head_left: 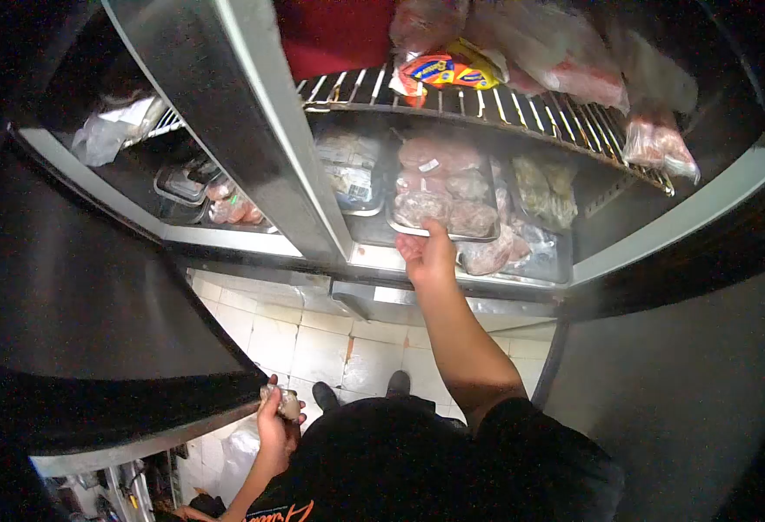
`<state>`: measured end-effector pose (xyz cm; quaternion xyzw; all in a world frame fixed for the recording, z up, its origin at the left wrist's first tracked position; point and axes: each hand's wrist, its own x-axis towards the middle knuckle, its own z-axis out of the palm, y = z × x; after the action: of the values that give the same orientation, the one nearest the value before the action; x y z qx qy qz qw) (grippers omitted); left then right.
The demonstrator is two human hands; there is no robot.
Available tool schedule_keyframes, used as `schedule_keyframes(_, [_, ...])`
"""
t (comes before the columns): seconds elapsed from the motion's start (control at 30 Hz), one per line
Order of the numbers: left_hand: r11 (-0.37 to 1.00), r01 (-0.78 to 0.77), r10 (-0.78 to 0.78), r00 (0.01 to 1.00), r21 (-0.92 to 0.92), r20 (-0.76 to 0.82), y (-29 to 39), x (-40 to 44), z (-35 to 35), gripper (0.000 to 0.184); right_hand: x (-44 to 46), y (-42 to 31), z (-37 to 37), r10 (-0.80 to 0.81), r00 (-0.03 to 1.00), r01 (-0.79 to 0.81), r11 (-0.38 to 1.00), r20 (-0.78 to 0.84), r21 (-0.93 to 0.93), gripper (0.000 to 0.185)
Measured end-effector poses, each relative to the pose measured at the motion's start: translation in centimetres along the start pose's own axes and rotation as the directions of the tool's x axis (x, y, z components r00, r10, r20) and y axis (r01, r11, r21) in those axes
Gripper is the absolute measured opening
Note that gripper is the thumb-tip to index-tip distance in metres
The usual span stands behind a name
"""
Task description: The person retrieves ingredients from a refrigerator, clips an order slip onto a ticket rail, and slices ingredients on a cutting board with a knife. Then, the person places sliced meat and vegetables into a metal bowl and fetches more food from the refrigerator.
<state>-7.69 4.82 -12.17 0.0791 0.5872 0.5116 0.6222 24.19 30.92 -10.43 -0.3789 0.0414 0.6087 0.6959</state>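
Observation:
My right hand (428,257) is closed on the front rim of a metal tray (487,235), thumb on top and fingers underneath. Plastic-wrapped packages of pinkish meat (439,174) lie in the tray, on the lower level of a refrigerator. Down by the edge of the left door, my left hand (276,431) holds a small plastic-wrapped packet (288,403). What is inside that packet is hard to make out. Right beside the tray are loose wrapped packages (489,252), partly under its corner.
Overhead, a wire shelf (487,106) carries bagged meat and a yellow-and-red packet (452,71). A covered tray (352,178) sits left of mine; greenish bags (546,193) lie right. A dark pillar (226,96) divides the cabinet. Open doors (147,418) flank me above a tiled floor (321,352).

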Motion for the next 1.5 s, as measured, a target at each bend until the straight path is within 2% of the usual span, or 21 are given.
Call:
schedule_keyframes(0.1, [1.0, 0.003, -0.003, 0.999, -0.019, 0.038, 0.0, 0.2, -0.2, 0.051, -2.3, -2.4, 0.3, -0.004, 1.0, 0.004, 1.0, 0.025, -0.008, 0.049])
schedule_keyframes(0.13, [1.0, -0.014, 0.014, 1.0, 0.004, 0.017, -0.1, 0.0, 0.0, 0.053, -2.8, -3.4, 0.3, -0.034, 0.983, 0.011, 0.992, 0.18, 0.127, 0.052])
schedule_keyframes(0.27, [0.998, -0.057, 0.058, 0.998, -0.04, 0.026, -0.2, 0.0, -0.2, 0.051, -3.6, -8.4, 1.0, -0.004, 0.995, -0.002, 0.999, 0.105, 0.054, 0.052])
schedule_keyframes(0.37, [0.999, -0.041, 0.041, 0.999, -0.02, 0.016, 0.4, -0.3, 0.0, 0.05, -1.2, -12.1, 1.3, -0.083, 0.975, 0.074, 0.996, 0.207, 0.05, 0.052])
schedule_keyframes(0.47, [0.998, -0.046, 0.048, 0.997, -0.033, 0.066, 0.1, 0.0, -0.6, 0.05, -0.6, -13.4, 4.0, -0.211, 0.972, 0.214, 0.977, 0.101, -0.021, 0.054])
schedule_keyframes(0.57, [0.999, -0.021, 0.023, 0.998, -0.032, 0.066, 0.2, 0.1, -0.9, 0.05, 1.7, -14.5, 3.6, -0.26, 0.95, 0.263, 0.965, 0.173, 0.006, 0.058])
schedule_keyframes(0.67, [0.999, -0.043, 0.044, 0.997, -0.016, 0.064, 0.0, 0.3, -1.1, 0.051, 1.5, -13.4, 3.2, -0.182, 0.96, 0.198, 0.978, 0.215, -0.057, 0.059])
schedule_keyframes(0.77, [0.998, -0.044, 0.04, 0.997, 0.051, 0.069, -0.6, 0.7, -1.8, 0.052, 1.9, -9.0, 3.6, -0.219, 0.958, 0.228, 0.973, 0.183, -0.03, 0.058])
schedule_keyframes(0.83, [0.998, -0.04, 0.038, 0.998, 0.05, 0.054, -0.4, 0.4, -1.7, 0.053, 2.1, -5.8, 4.1, -0.216, 0.95, 0.237, 0.969, 0.227, -0.07, 0.04])
schedule_keyframes(0.87, [0.998, -0.041, 0.039, 0.998, 0.05, 0.045, -0.3, 0.2, -1.6, 0.053, 2.7, -3.9, 4.2, -0.214, 0.954, 0.223, 0.974, 0.208, -0.024, 0.04])
schedule_keyframes(0.9, [0.998, -0.035, 0.033, 0.999, 0.054, 0.023, -0.3, 0.0, -1.5, 0.053, 3.4, -2.0, 4.1, -0.208, 0.959, 0.207, 0.978, 0.192, 0.022, 0.04])
schedule_keyframes(0.97, [0.998, -0.026, 0.028, 0.999, 0.053, -0.035, -0.1, -0.3, -1.6, 0.054, 4.1, 1.4, 3.3, -0.139, 0.98, 0.155, 0.982, 0.139, -0.111, 0.045])
schedule_keyframes(1.07, [0.999, 0.0, -0.006, 0.994, -0.049, -0.112, -0.1, -0.5, -1.9, 0.053, 2.0, 2.9, 2.9, 0.107, 0.988, -0.078, 0.967, 0.11, -0.242, 0.052])
schedule_keyframes(1.1, [0.996, 0.01, -0.022, 0.989, -0.088, -0.143, -0.2, -0.6, -2.2, 0.053, 1.4, 3.0, 2.5, 0.145, 0.983, -0.111, 0.958, 0.111, -0.264, 0.053])
schedule_keyframes(1.17, [0.996, 0.004, -0.024, 0.978, -0.093, -0.209, -0.3, -0.6, -2.8, 0.039, 0.4, 3.2, 2.0, 0.219, 0.969, -0.174, 0.935, 0.117, -0.31, 0.057])
schedule_keyframes(1.2, [0.994, 0.003, -0.029, 0.972, -0.109, -0.233, -0.2, -0.4, -3.3, 0.035, -0.2, 3.1, 1.8, 0.214, 0.971, -0.17, 0.933, 0.108, -0.318, 0.063])
schedule_keyframes(1.27, [0.988, -0.011, -0.029, 0.967, -0.157, -0.252, 0.1, -0.4, -3.9, 0.027, -1.7, 2.5, 1.2, 0.224, 0.971, -0.192, 0.94, 0.087, -0.28, 0.061])
schedule_keyframes(1.4, [0.986, -0.048, -0.009, 0.938, -0.157, -0.348, 1.2, -0.4, -4.3, 0.029, -2.2, 1.5, -0.7, 0.276, 0.954, -0.233, 0.93, 0.119, -0.286, 0.054])
schedule_keyframes(1.5, [0.984, -0.094, 0.036, 0.937, -0.154, -0.347, 1.5, 0.4, -5.5, 0.029, -4.2, 0.5, -2.0, 0.26, 0.926, -0.11, 0.88, 0.274, -0.462, 0.042])
